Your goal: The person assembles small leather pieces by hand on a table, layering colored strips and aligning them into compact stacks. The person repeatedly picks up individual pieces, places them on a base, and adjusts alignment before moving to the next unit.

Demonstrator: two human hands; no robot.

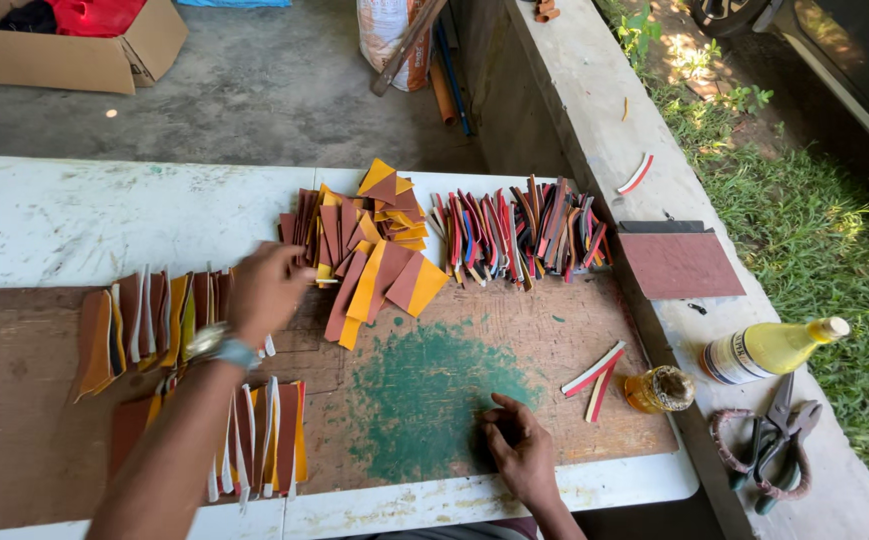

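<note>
Leather pieces [369,250] under left hand [266,292], coloured strips [519,232] beside.

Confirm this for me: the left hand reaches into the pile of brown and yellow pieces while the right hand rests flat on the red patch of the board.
One detail is off. In the head view the right hand rests on a green patch of the board, not a red one. The left hand does reach toward the pile of brown and yellow pieces.
</note>
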